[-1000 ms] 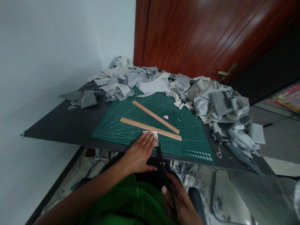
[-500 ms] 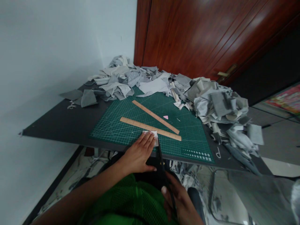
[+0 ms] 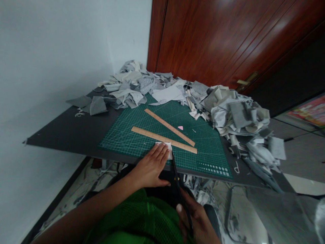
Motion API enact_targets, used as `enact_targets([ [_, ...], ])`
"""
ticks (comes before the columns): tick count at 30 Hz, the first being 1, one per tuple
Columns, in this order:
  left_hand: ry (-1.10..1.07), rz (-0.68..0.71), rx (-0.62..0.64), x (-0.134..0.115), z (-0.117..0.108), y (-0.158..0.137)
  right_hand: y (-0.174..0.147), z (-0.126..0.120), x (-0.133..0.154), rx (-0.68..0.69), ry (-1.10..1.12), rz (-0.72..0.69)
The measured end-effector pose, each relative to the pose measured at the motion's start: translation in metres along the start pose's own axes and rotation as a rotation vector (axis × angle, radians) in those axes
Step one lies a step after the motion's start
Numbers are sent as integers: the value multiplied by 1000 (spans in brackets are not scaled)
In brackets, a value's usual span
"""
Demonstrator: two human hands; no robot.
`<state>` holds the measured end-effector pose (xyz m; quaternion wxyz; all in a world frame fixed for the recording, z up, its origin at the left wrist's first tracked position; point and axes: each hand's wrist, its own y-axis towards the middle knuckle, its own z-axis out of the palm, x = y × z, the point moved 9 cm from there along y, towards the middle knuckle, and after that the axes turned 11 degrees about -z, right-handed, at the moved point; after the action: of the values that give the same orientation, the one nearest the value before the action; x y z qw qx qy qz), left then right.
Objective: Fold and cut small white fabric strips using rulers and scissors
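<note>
My left hand lies flat with fingers stretched out, pressing a small white piece of fabric onto the green cutting mat near its front edge. Most of the fabric is hidden under the fingers. My right hand is wrapped round the handles of long black scissors, low in front of my body. The narrow blades point up and away from me, their tip at the fabric's right edge. Just beyond my left fingertips is a wooden ruler; a second wooden ruler slants behind it.
Heaps of grey and white fabric scraps line the back of the dark table, with another large pile at right. A pink triangular piece lies on the mat. A wall stands at left, and a wooden door behind.
The view has shifted very slightly. Both hands, the fabric piece and the scissors stay in nearly the same places.
</note>
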<state>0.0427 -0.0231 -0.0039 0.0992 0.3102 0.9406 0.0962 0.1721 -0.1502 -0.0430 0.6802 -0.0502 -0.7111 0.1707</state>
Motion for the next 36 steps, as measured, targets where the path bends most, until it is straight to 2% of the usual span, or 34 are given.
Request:
enact_targets([
  [7,4,10,-12,1,-4,-2,-3,-12,-1,-88,134,54],
  [10,-2,3,-36,1,-6,-6,-7,-17,-5,-106,153,86],
  [15,51,-47,-91,3,-3,-9,-18,-28,-16,-213,159,113],
  [21,78,-34,-107,2,1,-8,-10,-28,-10,-67,175,98],
  [25,86,-40,-98,2,0,-8,-1,-34,-1,-45,163,76],
  [36,81,-35,-94,2,-2,-9,17,-23,11,37,79,15],
])
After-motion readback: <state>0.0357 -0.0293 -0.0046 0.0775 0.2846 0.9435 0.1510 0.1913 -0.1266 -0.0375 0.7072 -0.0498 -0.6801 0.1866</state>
